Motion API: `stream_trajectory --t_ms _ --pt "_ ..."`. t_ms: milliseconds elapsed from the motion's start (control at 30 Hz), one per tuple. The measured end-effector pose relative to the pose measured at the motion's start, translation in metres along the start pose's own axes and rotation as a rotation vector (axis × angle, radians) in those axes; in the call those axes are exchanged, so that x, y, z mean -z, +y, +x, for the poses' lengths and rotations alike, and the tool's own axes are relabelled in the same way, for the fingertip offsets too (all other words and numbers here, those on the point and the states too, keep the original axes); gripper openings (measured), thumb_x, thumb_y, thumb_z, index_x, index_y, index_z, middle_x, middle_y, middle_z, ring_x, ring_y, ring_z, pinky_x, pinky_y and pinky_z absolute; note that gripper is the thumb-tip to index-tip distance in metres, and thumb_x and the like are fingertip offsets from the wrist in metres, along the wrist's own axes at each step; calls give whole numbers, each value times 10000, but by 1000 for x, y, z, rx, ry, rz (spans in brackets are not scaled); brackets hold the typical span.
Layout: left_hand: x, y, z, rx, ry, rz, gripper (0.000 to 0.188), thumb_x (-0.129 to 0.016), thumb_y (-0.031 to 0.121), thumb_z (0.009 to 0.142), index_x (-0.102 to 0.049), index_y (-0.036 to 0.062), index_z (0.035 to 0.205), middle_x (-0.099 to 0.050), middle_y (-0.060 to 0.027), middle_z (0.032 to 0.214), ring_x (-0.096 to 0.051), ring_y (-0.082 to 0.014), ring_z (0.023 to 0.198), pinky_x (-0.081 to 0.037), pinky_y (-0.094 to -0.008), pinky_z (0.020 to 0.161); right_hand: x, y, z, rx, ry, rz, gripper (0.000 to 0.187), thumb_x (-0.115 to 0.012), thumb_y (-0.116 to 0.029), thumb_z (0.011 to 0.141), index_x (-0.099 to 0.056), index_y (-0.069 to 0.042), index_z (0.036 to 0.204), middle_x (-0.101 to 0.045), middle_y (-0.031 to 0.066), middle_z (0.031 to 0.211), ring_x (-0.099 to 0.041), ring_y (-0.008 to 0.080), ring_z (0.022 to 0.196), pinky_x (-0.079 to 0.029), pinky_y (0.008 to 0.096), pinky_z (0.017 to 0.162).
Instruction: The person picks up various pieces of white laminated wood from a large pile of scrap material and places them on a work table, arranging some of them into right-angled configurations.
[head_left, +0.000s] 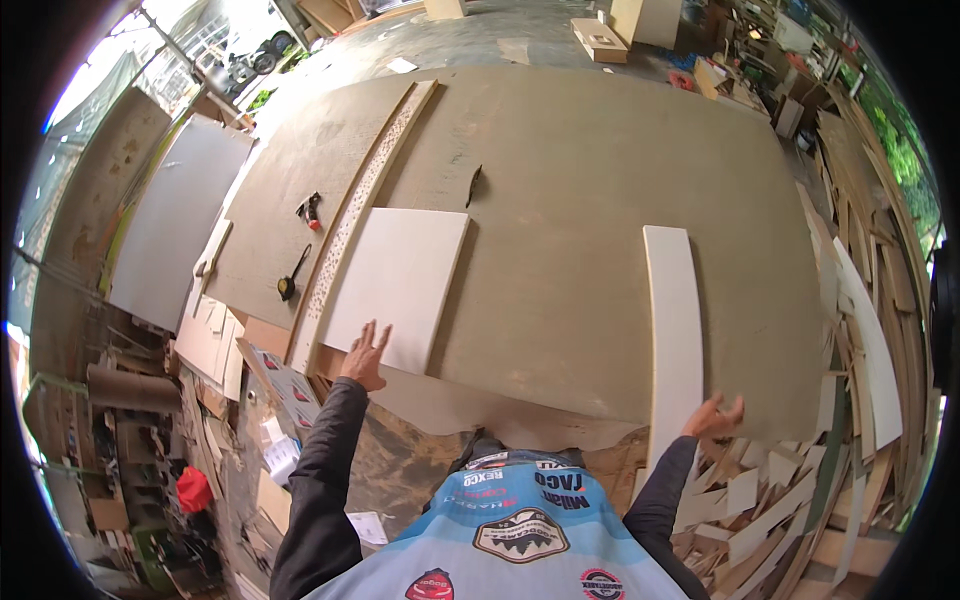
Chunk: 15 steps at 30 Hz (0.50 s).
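A pale square board point(398, 284) lies on a large brown workbench top point(570, 200). My left hand point(365, 356) rests flat on the board's near edge, fingers spread. To the right lies a long narrow white plank point(673, 330), running from the bench's middle toward me. My right hand point(714, 416) grips that plank's near end at the bench's front edge. Both sleeves are dark.
A long perforated strip point(362, 200) lies left of the square board. A tape measure point(287, 287) and a small red and black tool point(311, 211) sit farther left. Offcut planks point(800, 480) pile up on the right. Boxes and scraps point(210, 440) crowd the lower left.
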<state>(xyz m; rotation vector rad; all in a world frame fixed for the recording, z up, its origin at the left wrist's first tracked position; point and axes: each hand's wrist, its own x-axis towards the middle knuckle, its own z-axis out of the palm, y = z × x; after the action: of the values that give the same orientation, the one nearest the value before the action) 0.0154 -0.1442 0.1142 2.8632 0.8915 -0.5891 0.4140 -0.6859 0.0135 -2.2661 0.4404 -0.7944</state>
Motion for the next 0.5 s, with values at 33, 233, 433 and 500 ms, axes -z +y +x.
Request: stream_trajectory --t_ms 33,233,433,500 --pt "-6 -17 10 -40 -40 34 1314 -811 151 537 -18 188 1585 -71 -289 1599 -136 -454 1482 -255 -538 1173 -7 -21 -29 31 -89 136 420 -659 -154 860 -576 -9 1245 -532 194 1264 -523 354 1166 -442 465 964" --pt "1 -48 58 -197 -173 236 1426 -845 139 498 75 288 1577 47 -285 1606 -65 -529 1464 -295 -694 1080 -30 -124 -192 318 -489 285 379 -673 -101 805 -588 -37 1169 -521 144 1271 -501 354 1174 -411 481 989" --pt "1 -53 58 -221 -158 167 1420 -831 130 494 75 285 1576 91 -304 1595 -20 -588 1437 -303 -798 973 -33 -160 -254 414 -440 31 397 -712 -90 758 -595 -96 1138 -517 104 1289 -483 349 1185 -403 496 963" --pt "5 -52 58 -199 -163 167 1416 -828 135 492 70 280 1577 82 -306 1594 -24 -590 1436 -302 -798 972 -38 -154 -249 423 -430 78 402 -720 -93 749 -594 -110 1130 -514 96 1295 -473 345 1197 -400 500 951"
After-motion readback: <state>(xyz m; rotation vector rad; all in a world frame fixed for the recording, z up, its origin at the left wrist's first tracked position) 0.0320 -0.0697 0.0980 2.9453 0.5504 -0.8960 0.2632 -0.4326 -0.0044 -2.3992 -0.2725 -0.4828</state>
